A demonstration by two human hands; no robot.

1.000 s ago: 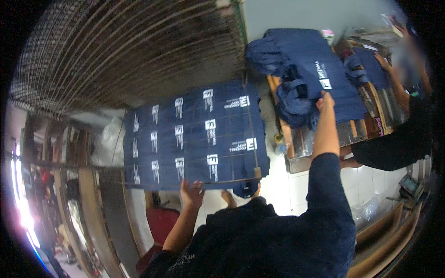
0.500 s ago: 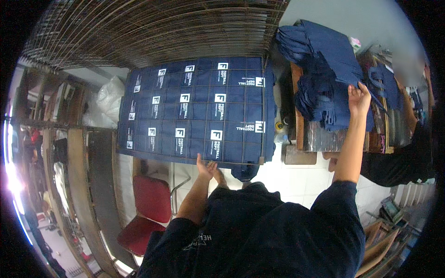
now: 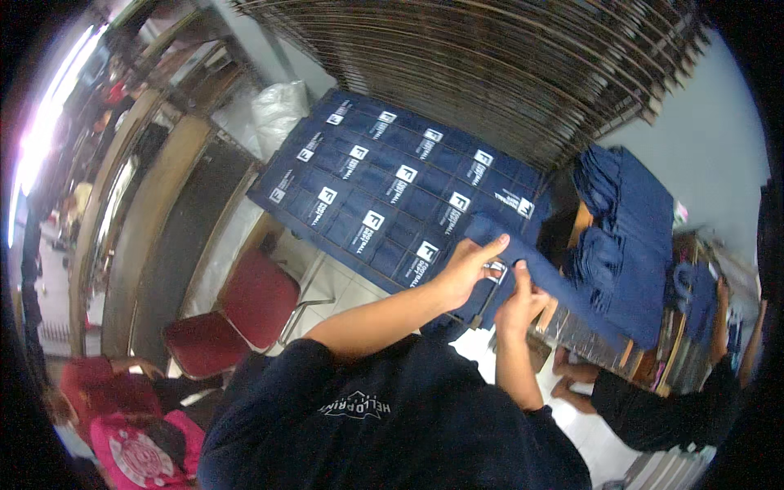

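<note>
In the head view, I have one navy cloth piece [image 3: 531, 255] in front of my chest, between the wire rack and the table pile. My left hand [image 3: 467, 273] takes its near edge, with the thumb raised and the fingers bent, so the grip is narrow but not a tight fist. My right hand [image 3: 521, 309] is just beside it, thumb up and fingers curled, and it also has hold of this edge.

The cloth is plain, dark blue and soft. It stretches away to the right as a slanting, blurred band, and its far end I cannot tell clearly. A small part of white print appears on it near my left fingers.

Behind it lies a layer of blue printed cloths [image 3: 343, 224], with white square emblems and lettering in rows. Above this rise the stacked wire racks [image 3: 490, 65]. To the right is a thick pile of blue cloths [image 3: 641, 229], folded and uneven at the near side. A co-worker in black clothing [image 3: 653, 408] is beyond it.
</note>
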